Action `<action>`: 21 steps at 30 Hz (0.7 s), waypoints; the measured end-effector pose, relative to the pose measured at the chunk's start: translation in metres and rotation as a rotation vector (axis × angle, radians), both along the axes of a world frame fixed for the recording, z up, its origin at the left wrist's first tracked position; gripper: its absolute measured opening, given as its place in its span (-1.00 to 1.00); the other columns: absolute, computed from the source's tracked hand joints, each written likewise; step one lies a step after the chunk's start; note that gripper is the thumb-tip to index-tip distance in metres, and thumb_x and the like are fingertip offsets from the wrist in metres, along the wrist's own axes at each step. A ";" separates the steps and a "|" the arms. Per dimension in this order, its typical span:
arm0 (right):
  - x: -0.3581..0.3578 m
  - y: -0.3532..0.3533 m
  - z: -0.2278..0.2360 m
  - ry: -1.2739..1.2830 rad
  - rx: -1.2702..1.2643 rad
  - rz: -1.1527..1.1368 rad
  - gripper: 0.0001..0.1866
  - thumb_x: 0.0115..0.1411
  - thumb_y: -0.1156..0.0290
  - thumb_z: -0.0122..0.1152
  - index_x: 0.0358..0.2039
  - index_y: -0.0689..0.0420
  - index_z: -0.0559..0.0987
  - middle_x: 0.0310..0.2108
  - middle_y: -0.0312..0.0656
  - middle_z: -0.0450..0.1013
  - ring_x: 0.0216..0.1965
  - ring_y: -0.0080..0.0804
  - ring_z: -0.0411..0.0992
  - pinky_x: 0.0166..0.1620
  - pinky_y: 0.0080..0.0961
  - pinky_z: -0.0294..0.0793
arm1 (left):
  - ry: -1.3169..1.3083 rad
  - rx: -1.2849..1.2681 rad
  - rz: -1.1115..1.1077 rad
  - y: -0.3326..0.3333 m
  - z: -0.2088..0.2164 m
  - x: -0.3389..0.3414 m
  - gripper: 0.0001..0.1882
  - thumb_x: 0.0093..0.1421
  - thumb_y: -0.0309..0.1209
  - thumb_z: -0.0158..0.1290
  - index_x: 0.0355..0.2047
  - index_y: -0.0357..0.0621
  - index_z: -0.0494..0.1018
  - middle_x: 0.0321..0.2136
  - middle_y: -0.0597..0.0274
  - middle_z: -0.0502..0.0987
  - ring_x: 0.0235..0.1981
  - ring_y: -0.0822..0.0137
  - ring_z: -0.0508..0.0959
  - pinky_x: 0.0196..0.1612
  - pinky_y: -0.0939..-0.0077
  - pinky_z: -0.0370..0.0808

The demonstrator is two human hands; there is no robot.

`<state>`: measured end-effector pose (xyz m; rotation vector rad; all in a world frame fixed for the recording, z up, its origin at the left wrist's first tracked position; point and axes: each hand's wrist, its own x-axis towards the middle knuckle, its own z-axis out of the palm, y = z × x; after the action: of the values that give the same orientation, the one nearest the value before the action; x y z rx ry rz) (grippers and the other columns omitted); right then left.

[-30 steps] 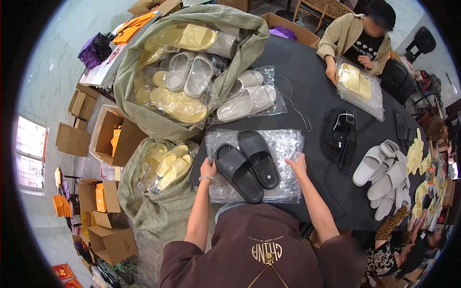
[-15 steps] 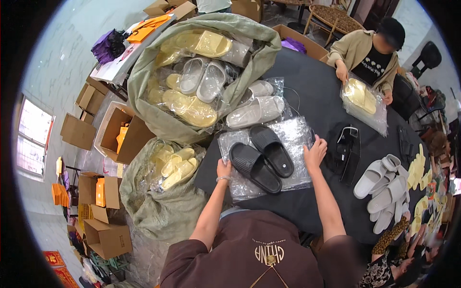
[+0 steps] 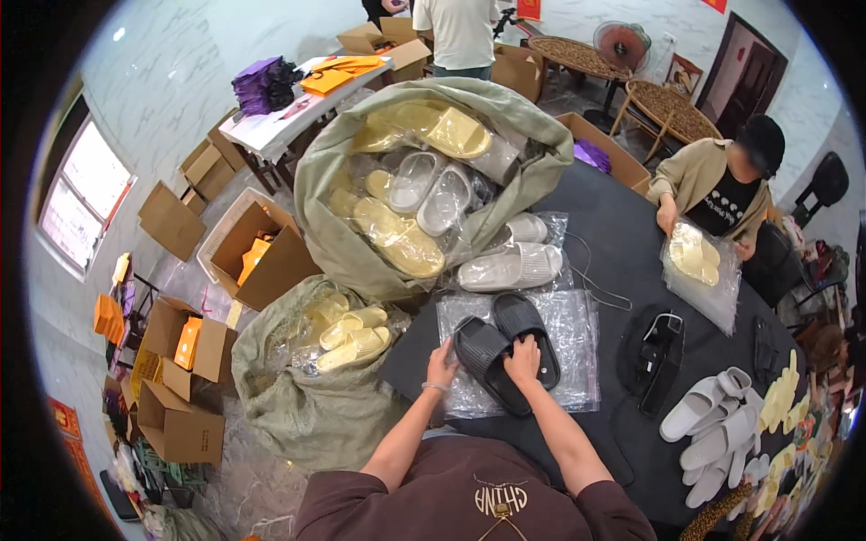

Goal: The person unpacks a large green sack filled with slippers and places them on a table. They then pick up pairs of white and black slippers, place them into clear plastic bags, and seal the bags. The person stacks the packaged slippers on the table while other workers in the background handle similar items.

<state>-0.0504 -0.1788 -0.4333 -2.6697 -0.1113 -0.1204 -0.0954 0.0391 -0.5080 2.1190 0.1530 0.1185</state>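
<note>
A pair of black slippers, the left slipper (image 3: 483, 347) overlapping the right slipper (image 3: 545, 341), lies on a stack of clear plastic bags (image 3: 574, 389) before me. My left hand (image 3: 439, 368) is closed at the left edge of the bags, close beside the left slipper. With bent fingers my right hand (image 3: 521, 362) grips the inner side of the left slipper, between the two. Just beyond them lie bagged grey slippers (image 3: 507, 268). The undersides of both black slippers are hidden.
A big green sack (image 3: 316, 171) of bagged slippers stands far left, a smaller sack (image 3: 298, 406) nearer. Right of me are a black device (image 3: 658, 356) and grey slippers (image 3: 722, 433) on the black-covered table (image 3: 595, 203). Across it, a person (image 3: 722, 180) holds bagged yellow slippers.
My right hand has left the right edge of the bags and moved left onto the black slippers. My left hand stays at the left edge. The whole view has shifted.
</note>
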 end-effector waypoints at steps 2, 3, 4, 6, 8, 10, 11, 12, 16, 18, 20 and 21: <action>-0.001 -0.008 -0.006 -0.033 -0.008 0.031 -0.67 -0.08 0.37 0.24 -0.27 0.24 0.53 -0.23 0.03 0.29 -0.17 -0.01 0.30 -0.15 -0.18 0.30 | 0.012 0.046 0.017 -0.003 -0.002 -0.001 -0.17 -0.12 -0.56 0.19 0.21 0.00 0.15 -0.08 -0.03 0.37 -0.04 0.03 0.39 0.06 0.33 0.30; -0.003 -0.015 -0.008 -0.036 -0.028 0.015 -0.67 -0.08 0.36 0.24 -0.28 0.24 0.53 -0.23 0.03 0.29 -0.17 0.00 0.31 -0.15 -0.18 0.30 | 0.035 0.064 0.026 -0.005 -0.002 -0.002 -0.18 -0.13 -0.55 0.20 0.20 0.00 0.17 -0.09 -0.04 0.38 -0.04 0.03 0.39 0.05 0.34 0.31; -0.003 -0.023 -0.010 -0.039 -0.047 0.000 -0.68 -0.08 0.35 0.23 -0.30 0.24 0.53 -0.24 0.04 0.30 -0.18 0.00 0.31 -0.16 -0.18 0.31 | 0.021 0.060 0.034 -0.004 -0.001 0.001 -0.19 -0.12 -0.55 0.19 0.20 0.00 0.17 -0.09 -0.05 0.38 -0.04 0.03 0.39 0.05 0.34 0.31; -0.008 -0.051 -0.013 -0.052 -0.134 -0.124 -0.71 -0.08 0.33 0.23 -0.35 0.23 0.52 -0.23 0.03 0.29 -0.20 0.00 0.34 -0.18 -0.14 0.32 | 0.011 0.045 0.047 -0.005 -0.008 -0.002 -0.20 -0.12 -0.54 0.19 0.19 0.00 0.18 -0.10 -0.05 0.38 -0.03 0.02 0.38 0.05 0.34 0.31; -0.008 -0.083 -0.014 -0.069 -0.156 -0.245 -0.68 -0.06 0.32 0.22 -0.32 0.25 0.49 -0.22 0.06 0.28 -0.20 0.02 0.33 -0.16 -0.13 0.32 | -0.020 0.071 0.039 -0.004 -0.010 -0.001 -0.24 -0.11 -0.52 0.19 0.17 -0.08 0.20 -0.10 -0.07 0.38 -0.04 0.02 0.38 0.05 0.34 0.31; -0.006 -0.117 -0.024 -0.033 -0.181 -0.400 -0.63 -0.04 0.31 0.23 -0.27 0.28 0.46 -0.18 0.08 0.26 -0.17 0.05 0.32 -0.15 -0.15 0.33 | -0.022 0.084 0.035 -0.006 -0.010 -0.002 -0.25 -0.11 -0.51 0.18 0.16 -0.13 0.21 -0.10 -0.07 0.38 -0.04 0.03 0.39 0.05 0.35 0.31; -0.005 -0.132 -0.030 -0.048 -0.144 -0.451 -0.60 -0.02 0.27 0.22 -0.24 0.29 0.45 -0.18 0.08 0.27 -0.16 0.05 0.33 -0.14 -0.13 0.33 | -0.013 0.065 0.035 -0.009 -0.006 -0.001 -0.25 -0.11 -0.50 0.19 0.15 -0.15 0.21 -0.09 -0.07 0.37 -0.04 0.02 0.38 0.05 0.34 0.30; -0.004 -0.141 -0.029 -0.007 -0.119 -0.458 -0.58 0.02 0.23 0.20 -0.21 0.29 0.45 -0.18 0.08 0.27 -0.16 0.06 0.33 -0.13 -0.13 0.34 | -0.005 0.052 0.037 -0.009 0.001 0.000 -0.26 -0.12 -0.49 0.20 0.14 -0.18 0.22 -0.09 -0.08 0.37 -0.04 0.01 0.38 0.05 0.33 0.29; 0.001 -0.141 -0.021 0.099 -0.089 -0.452 -0.57 0.05 0.21 0.18 -0.19 0.31 0.45 -0.16 0.08 0.27 -0.12 0.07 0.33 -0.10 -0.16 0.36 | -0.062 0.107 0.102 -0.011 0.008 -0.008 -0.27 -0.13 -0.46 0.22 0.10 -0.21 0.23 -0.08 -0.08 0.36 -0.01 -0.01 0.33 0.08 0.26 0.24; 0.001 -0.142 -0.021 0.122 -0.068 -0.458 -0.58 0.07 0.23 0.15 -0.18 0.32 0.45 -0.09 0.09 0.26 -0.11 0.08 0.33 -0.10 -0.16 0.36 | -0.103 0.177 0.240 -0.023 0.023 -0.015 -0.44 -0.13 -0.38 0.25 -0.09 -0.23 0.32 -0.18 -0.10 0.36 -0.06 -0.02 0.31 0.03 0.20 0.24; 0.002 -0.145 -0.020 0.115 -0.019 -0.447 -0.59 0.10 0.25 0.11 -0.16 0.33 0.44 0.00 0.11 0.24 -0.11 0.09 0.34 -0.10 -0.15 0.37 | -0.043 0.270 0.358 -0.029 0.040 -0.024 -0.52 -0.14 -0.38 0.26 -0.21 -0.22 0.35 -0.26 -0.07 0.35 -0.10 -0.01 0.31 -0.02 0.20 0.25; 0.003 -0.145 -0.017 0.118 -0.015 -0.441 -0.60 0.11 0.26 0.10 -0.16 0.33 0.44 0.03 0.11 0.22 -0.13 0.10 0.35 -0.11 -0.15 0.37 | -0.055 0.306 0.408 -0.031 0.044 -0.029 -0.61 -0.12 -0.24 0.26 -0.39 -0.18 0.37 -0.32 -0.03 0.34 -0.18 0.00 0.33 -0.12 0.17 0.28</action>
<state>-0.0476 -0.3235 -0.4506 -2.6649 0.5168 -0.0999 -0.1247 0.0078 -0.4641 2.3586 0.5642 0.4665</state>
